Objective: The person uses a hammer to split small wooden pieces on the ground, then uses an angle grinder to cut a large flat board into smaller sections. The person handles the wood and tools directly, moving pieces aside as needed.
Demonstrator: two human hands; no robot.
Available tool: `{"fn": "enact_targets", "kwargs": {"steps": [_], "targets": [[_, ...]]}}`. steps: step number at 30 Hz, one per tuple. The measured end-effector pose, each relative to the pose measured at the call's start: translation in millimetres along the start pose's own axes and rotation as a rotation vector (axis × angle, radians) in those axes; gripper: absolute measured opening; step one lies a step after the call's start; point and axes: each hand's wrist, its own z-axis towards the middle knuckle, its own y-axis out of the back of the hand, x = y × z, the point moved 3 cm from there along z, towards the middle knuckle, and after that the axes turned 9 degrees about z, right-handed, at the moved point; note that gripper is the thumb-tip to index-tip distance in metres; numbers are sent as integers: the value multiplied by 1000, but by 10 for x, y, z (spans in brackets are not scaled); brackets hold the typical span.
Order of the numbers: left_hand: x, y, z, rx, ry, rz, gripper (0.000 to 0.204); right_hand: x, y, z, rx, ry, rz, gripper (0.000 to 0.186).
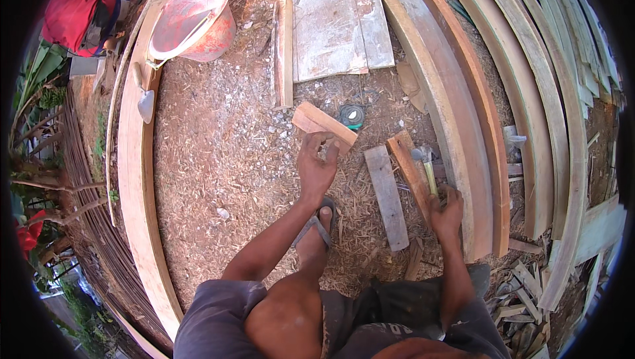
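My left hand [317, 168] is closed on the lower edge of a short reddish wood block [321, 121], tilted just above the ground. With its fingers wrapped round a pale handle, my right hand [446, 213] grips a hammer [430, 172] whose grey metal head points away from me. Beneath the hammer lies a narrow brown wood piece [409, 167]. Between my hands a weathered grey board [387, 197] rests on the ground. Just beyond the block sits a round green and dark object [352, 116], its kind unclear.
Long timber beams [433, 107] stretch along the right, and another beam [139, 207] runs down the left, with a trowel [145, 101] on it. A stained bucket [192, 21] and a red bag [79, 11] are far left. A whitish panel [331, 21] lies ahead.
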Motion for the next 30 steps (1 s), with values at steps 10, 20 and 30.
{"fn": "enact_targets", "kwargs": {"steps": [10,20,30], "targets": [[942,209,1349,-66,298,387,75,1089,-1083,1533,346,-426,1135,42],[1158,625,207,-105,311,443,72,1971,-2199,2299,451,-666,1508,70],[1093,617,-146,26,307,479,83,2211,-1391,2085,180,-390,1640,47]]}}
